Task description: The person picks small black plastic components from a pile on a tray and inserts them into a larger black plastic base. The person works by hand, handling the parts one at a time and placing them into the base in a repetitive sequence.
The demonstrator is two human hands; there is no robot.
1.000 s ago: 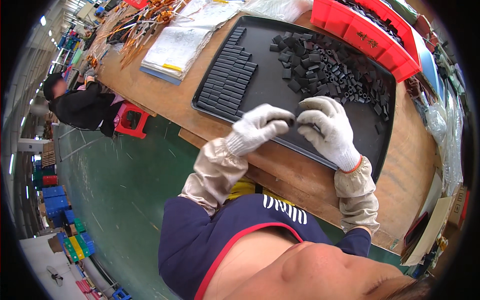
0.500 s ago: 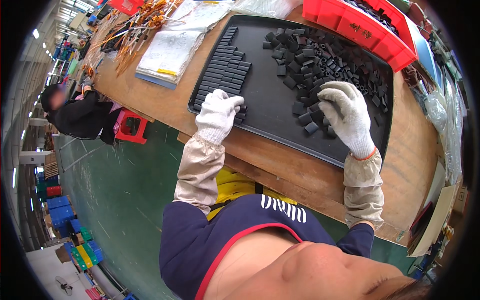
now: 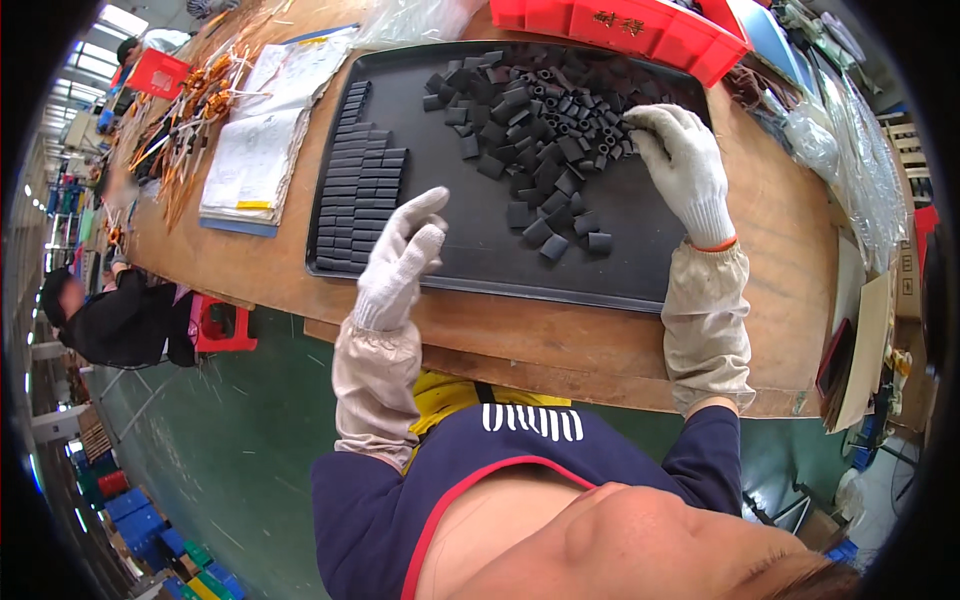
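Observation:
A large black tray point(image 3: 450, 225) lies on the wooden table. Short black tubes stand in tight rows point(image 3: 360, 190) along its left side, while a loose heap of black tubes point(image 3: 545, 150) spreads over the middle and far right. My left hand point(image 3: 402, 258), in a white glove, hovers over the tray's near edge beside the rows, its fingers apart and nothing visible in them. At the heap's right edge is my right hand point(image 3: 685, 170), also gloved, with curved fingers and the thumb spread apart; no tube shows between them.
Beyond the tray stands a red bin point(image 3: 620, 32). Papers on a blue clipboard point(image 3: 245, 165) lie to the left, near bundled orange-and-white wires point(image 3: 205, 95). Clear plastic bags point(image 3: 815, 140) sit at right. Another person in black point(image 3: 125, 320) sits by a red stool point(image 3: 225, 325).
My left hand has lifted off the rows and its fingers have spread. My right hand has shifted to the heap's right side. The whole view has turned a little.

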